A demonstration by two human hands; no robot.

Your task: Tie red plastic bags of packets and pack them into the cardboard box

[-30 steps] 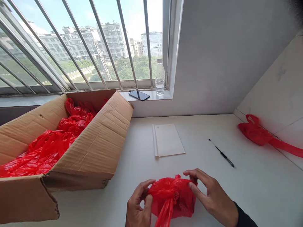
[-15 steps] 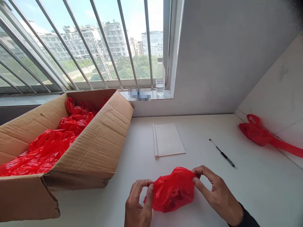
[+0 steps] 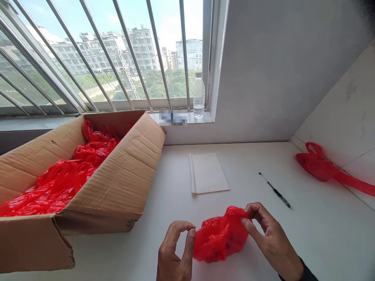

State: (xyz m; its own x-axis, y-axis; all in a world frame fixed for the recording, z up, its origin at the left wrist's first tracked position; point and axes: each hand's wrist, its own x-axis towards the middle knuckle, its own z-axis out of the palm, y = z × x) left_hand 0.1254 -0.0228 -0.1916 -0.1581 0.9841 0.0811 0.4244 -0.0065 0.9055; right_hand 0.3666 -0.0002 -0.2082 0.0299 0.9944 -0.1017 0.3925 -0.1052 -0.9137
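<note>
A crumpled red plastic bag [image 3: 221,238] sits in front of me on the white table, bunched up, with darker shapes showing faintly through its film; its contents cannot be made out. My right hand [image 3: 268,238] pinches the bag's upper right corner between thumb and fingers. At its left edge, my left hand [image 3: 177,249] has thumb and index fingertip closed together on the film. Behind the bag lies a pale, flat booklet [image 3: 209,173]. To the right of that rests a black and clear pen [image 3: 275,190].
On the left stands an open cardboard box [image 3: 114,175] holding several red plastic bags [image 3: 64,179]. Another red bag [image 3: 318,166] lies against the right wall. A clear bottle [image 3: 199,95] stands on the sill of the barred window, beside a blurred item [image 3: 172,117].
The bag has shifted right and stretched at its upper right corner. My right hand moved slightly right and up with it; my left hand followed a little to the right.
</note>
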